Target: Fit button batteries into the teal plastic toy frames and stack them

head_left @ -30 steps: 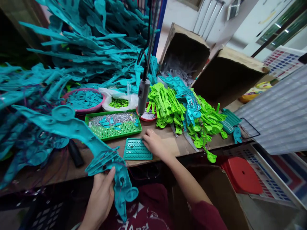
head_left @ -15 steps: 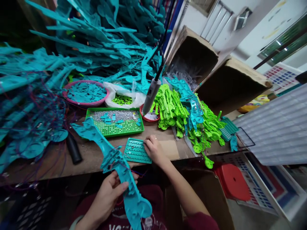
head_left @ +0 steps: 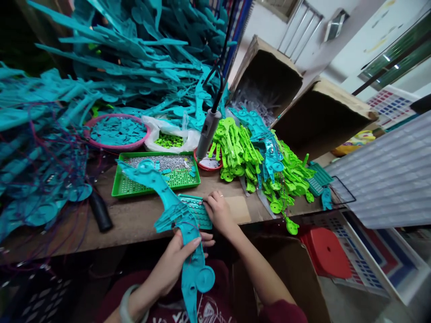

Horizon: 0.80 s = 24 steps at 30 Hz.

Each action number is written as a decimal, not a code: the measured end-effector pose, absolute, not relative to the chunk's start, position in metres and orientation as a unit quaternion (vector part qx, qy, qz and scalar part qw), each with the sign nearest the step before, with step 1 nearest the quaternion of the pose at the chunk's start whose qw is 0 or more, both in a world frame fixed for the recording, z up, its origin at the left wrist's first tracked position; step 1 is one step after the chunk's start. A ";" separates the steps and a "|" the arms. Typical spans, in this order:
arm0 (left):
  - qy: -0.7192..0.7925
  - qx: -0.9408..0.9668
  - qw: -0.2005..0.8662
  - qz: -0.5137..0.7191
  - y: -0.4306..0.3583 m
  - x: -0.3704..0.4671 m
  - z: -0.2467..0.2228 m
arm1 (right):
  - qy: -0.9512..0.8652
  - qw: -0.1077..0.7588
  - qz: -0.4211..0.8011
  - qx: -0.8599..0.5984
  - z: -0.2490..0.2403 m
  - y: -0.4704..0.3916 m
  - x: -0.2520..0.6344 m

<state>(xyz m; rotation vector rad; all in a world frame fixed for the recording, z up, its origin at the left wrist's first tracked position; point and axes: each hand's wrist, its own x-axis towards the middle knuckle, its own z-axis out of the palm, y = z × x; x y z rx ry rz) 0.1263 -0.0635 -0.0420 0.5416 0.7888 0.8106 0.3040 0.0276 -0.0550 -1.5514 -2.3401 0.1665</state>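
A long teal plastic part [head_left: 193,229] with round discs and thin wires slants from the green tray down to my lap. My left hand [head_left: 182,251] is wrapped round its middle, thumb on top. My right hand [head_left: 218,211] has its fingertips pinched together at the right edge of a small teal ridged tray [head_left: 204,220]; what they hold, if anything, is too small to make out. The long part covers the left portion of that small tray. Behind it lies the green perforated tray [head_left: 116,190] with silvery bits and a few teal pieces.
Heaps of teal parts [head_left: 134,67] rise at the back left, with wires trailing below. A grey tool [head_left: 208,132] hangs over a red basket [head_left: 209,169]. Lime green parts [head_left: 235,148] are piled right of it. A black handle [head_left: 101,213] lies at the left, cardboard [head_left: 239,210] beside my right hand.
My left hand has moved right and slightly up with the long part, which has turned and now overlaps more of the small tray. My right hand has barely shifted.
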 end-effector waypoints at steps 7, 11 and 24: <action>0.465 0.365 0.689 0.419 -0.072 0.144 -0.050 | -0.877 0.052 0.006 -0.478 -0.048 0.034 0.309; 0.471 0.377 0.658 0.452 -0.068 0.114 -0.035 | -0.893 0.041 0.005 -0.448 -0.045 0.035 0.308; 0.510 0.313 0.646 0.474 -0.074 0.071 -0.043 | -0.894 0.068 0.029 -0.443 -0.042 0.027 0.305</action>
